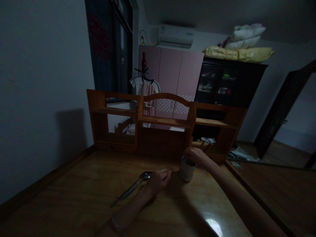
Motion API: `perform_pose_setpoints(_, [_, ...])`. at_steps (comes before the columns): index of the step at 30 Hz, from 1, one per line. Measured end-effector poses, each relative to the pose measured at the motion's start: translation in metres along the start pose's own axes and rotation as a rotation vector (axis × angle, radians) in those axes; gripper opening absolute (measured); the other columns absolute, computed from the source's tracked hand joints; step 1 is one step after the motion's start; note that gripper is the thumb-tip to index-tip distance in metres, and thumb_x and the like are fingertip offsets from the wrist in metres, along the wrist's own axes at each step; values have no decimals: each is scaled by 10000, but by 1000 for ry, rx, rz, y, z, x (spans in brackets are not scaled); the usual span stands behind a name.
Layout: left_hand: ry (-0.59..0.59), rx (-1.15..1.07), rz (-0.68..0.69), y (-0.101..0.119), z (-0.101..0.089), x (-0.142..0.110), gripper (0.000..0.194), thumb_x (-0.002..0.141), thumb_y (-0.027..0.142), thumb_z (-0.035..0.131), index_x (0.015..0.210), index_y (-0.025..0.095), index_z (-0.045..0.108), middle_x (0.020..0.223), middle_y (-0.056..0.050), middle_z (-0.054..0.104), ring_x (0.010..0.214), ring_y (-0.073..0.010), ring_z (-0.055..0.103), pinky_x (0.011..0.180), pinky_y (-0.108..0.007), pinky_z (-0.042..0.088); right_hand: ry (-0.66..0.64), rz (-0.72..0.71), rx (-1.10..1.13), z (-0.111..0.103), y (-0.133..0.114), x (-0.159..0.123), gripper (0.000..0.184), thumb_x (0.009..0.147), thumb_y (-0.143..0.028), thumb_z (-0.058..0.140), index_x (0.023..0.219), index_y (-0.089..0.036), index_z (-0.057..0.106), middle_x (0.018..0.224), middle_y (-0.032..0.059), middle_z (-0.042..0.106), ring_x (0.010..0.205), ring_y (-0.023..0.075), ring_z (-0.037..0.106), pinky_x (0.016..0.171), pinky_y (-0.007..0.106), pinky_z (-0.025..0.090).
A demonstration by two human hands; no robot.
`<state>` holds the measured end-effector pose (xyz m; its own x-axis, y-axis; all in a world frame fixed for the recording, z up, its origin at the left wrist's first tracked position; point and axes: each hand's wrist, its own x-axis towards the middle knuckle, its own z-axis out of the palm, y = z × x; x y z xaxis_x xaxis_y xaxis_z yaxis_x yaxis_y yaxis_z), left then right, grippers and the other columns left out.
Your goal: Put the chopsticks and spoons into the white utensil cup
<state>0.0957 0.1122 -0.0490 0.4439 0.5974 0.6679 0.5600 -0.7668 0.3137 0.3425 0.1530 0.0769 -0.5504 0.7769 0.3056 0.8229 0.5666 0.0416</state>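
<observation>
My right hand (197, 156) bends over the rim of a pale, round cup-like holder (186, 171) with small dark marks on its front. Its fingers are bent together at the opening, partly inside; what they grip is hidden. The holder stands upright on the wooden table (98, 184). Left of it, my left hand (159, 180) rests near the tabletop with fingers curled closed, and nothing shows sticking out of them. Metal spoons (130, 188) lie side by side just left of that hand, bowls pointing away from me, one bowl partly behind my fingers.
A wooden shelf unit (163, 122) runs along the table's far edge, close behind the holder. A white wall (44, 98) borders the left side. The table's raised edge (249, 187) is on the right. Light reflects off the near tabletop, and the room is dim.
</observation>
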Motion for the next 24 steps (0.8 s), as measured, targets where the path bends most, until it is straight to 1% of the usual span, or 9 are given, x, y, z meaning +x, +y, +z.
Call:
perform_pose_setpoints(6, [7, 44, -28, -4, 1, -1, 425, 995, 278, 348, 718, 171, 652, 696, -44, 640, 644, -122, 602, 613, -232, 421, 82, 8, -11, -14, -3, -3, 293, 908, -160, 529, 1153, -201, 684, 1079, 90, 693, 992, 209, 648, 835, 256, 469])
perform_pose_setpoints(10, [47, 98, -122, -6, 2, -2, 401, 981, 291, 380, 701, 171, 641, 695, -48, 629, 624, -128, 586, 590, -239, 396, 324, 21, 25, -23, -28, -12, 375, 983, -312, 460, 1317, -174, 561, 1108, 128, 674, 984, 237, 635, 851, 328, 473])
perform_pose_setpoints(11, [56, 107, -147, -7, 2, -3, 358, 973, 285, 398, 746, 175, 652, 709, -46, 634, 630, -134, 591, 594, -241, 397, 414, 4, 63, -20, -38, -17, 369, 993, -318, 441, 1312, -176, 562, 1087, 124, 679, 956, 227, 639, 846, 327, 473])
perform_pose_setpoints(13, [68, 132, -216, -9, 3, -2, 222, 944, 230, 444, 968, 201, 663, 738, -31, 652, 636, -144, 603, 599, -242, 403, 479, -75, 145, -6, -60, -28, 346, 1004, -271, 406, 1301, -177, 559, 1087, 118, 679, 937, 202, 642, 837, 311, 472])
perform_pose_setpoints(16, [101, 206, -319, -14, -5, 4, 408, 876, 109, 474, 1253, 245, 549, 840, -31, 670, 763, -178, 628, 672, -260, 450, 311, -254, 90, 30, -90, -47, 329, 989, -258, 421, 1258, -159, 583, 902, 109, 707, 753, 204, 648, 704, 314, 464])
perform_pose_setpoints(19, [163, 302, -324, -24, -33, 15, 305, 819, 81, 499, 1052, 211, 647, 978, -75, 622, 1005, -232, 567, 865, -343, 465, 197, -218, 209, 65, -104, -60, 310, 997, -248, 394, 1215, -172, 601, 855, 97, 709, 722, 185, 657, 659, 273, 448])
perform_pose_setpoints(21, [167, 322, -354, -36, -57, 17, 222, 793, 109, 534, 949, 195, 665, 1059, -93, 575, 1005, -235, 552, 899, -370, 456, 167, -112, 327, 79, -104, -64, 311, 1010, -253, 363, 1183, -180, 611, 822, 81, 707, 679, 171, 655, 614, 251, 435])
perform_pose_setpoints(22, [144, 297, -385, -42, -67, 14, 190, 802, 135, 538, 934, 192, 662, 1033, -89, 571, 970, -224, 562, 882, -360, 458, 159, -77, 364, 82, -102, -66, 310, 1010, -260, 361, 1164, -184, 619, 812, 77, 706, 663, 170, 652, 601, 249, 429])
perform_pose_setpoints(24, [7, 225, -448, -56, -83, 4, 131, 824, 200, 539, 888, 194, 653, 936, -68, 590, 895, -210, 574, 820, -334, 454, 159, -26, 436, 85, -98, -67, 301, 1007, -277, 372, 1135, -193, 631, 815, 72, 706, 656, 170, 651, 597, 248, 425])
